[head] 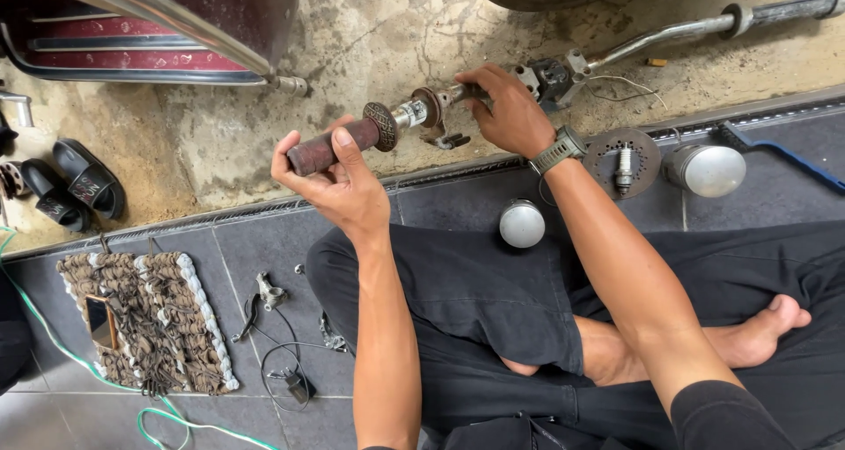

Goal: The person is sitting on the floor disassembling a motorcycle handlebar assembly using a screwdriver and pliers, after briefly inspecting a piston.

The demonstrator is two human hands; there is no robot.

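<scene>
Rust-brown rubber covers the worn handlebar grip at the near end of one long chromed metal handlebar, which lies across the concrete floor beyond the person's crossed legs. One left hand is wrapped around that grip, thumb laid on top, fingers curled underneath. One right hand is closed over the bar further along, just past the grip's flange and beside a black switch housing. Nearer the person than the handlebar, on the dark tiles, stand two rounded silver metal caps, and between them one perforated steel brake disc carrying one spark plug. Well left of the grip lie one woven rag mat and two black sandals.
</scene>
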